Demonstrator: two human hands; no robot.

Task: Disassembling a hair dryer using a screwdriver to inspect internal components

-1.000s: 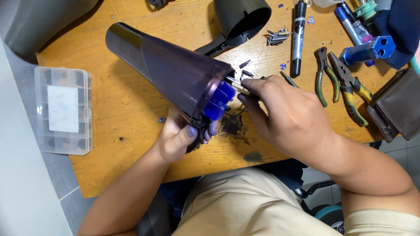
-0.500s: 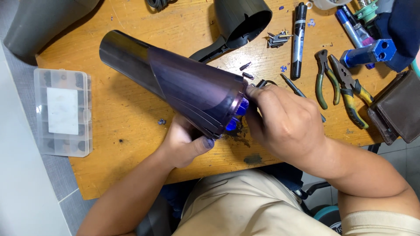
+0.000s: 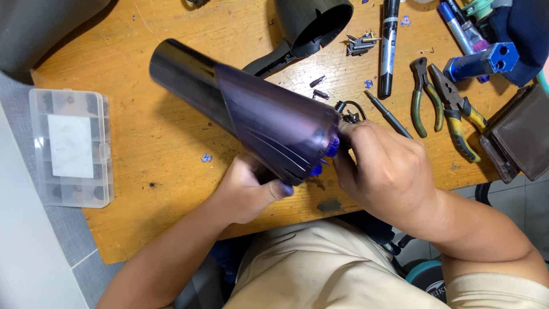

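A dark purple, cone-shaped plastic housing lies tilted over the wooden table, narrow black end toward the upper left. My left hand grips it from below near the wide end. My right hand covers the wide end, fingers closed against its blue inner part. A small black wire part sits just above my right hand. What the right fingers pinch is hidden.
A clear plastic parts box sits at the table's left edge. A black housing half, loose screws, a black marker, a thin screwdriver, two pliers and a brown pouch lie to the upper right.
The housing has swung so its wide end faces my right hand. My right hand has closed over that end, hiding most of the blue part. My left hand shifted its grip underneath.
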